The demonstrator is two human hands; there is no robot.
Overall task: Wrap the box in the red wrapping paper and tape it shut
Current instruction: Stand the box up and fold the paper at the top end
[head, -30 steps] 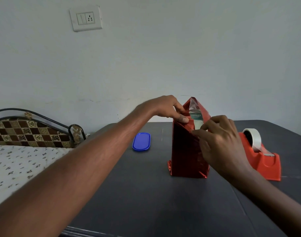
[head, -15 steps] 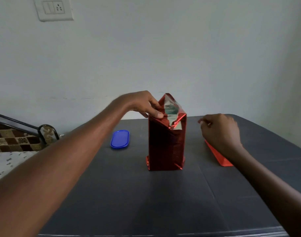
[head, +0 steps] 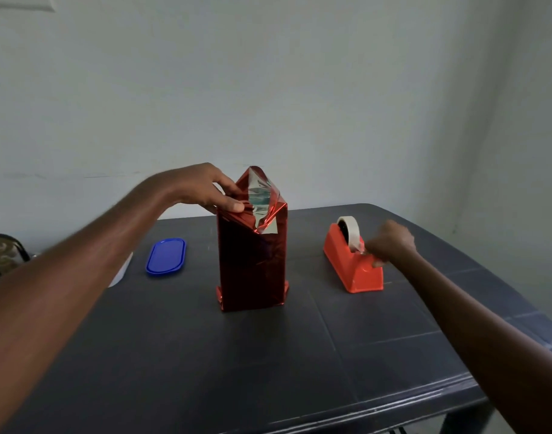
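A tall box wrapped in shiny red paper (head: 251, 264) stands upright in the middle of the dark table (head: 205, 355). Its top flaps are loose and show their silver inside. My left hand (head: 212, 189) holds the folded paper down at the box's top left edge, thumb on the fold. To the right sits an orange tape dispenser (head: 353, 261) with a white roll. My right hand (head: 390, 242) is at the dispenser's cutter end, fingers curled, pinching the free end of the tape; the hand is motion-blurred.
A blue oval lid (head: 165, 255) lies on the table left of the box, with a white object (head: 121, 270) partly hidden behind my left forearm. The pale wall is close behind the table. A chair back (head: 3, 252) shows at far left.
My right hand left the box top and moved right to the tape dispenser's cutter. My left hand stayed on the top fold. The view shifted right.
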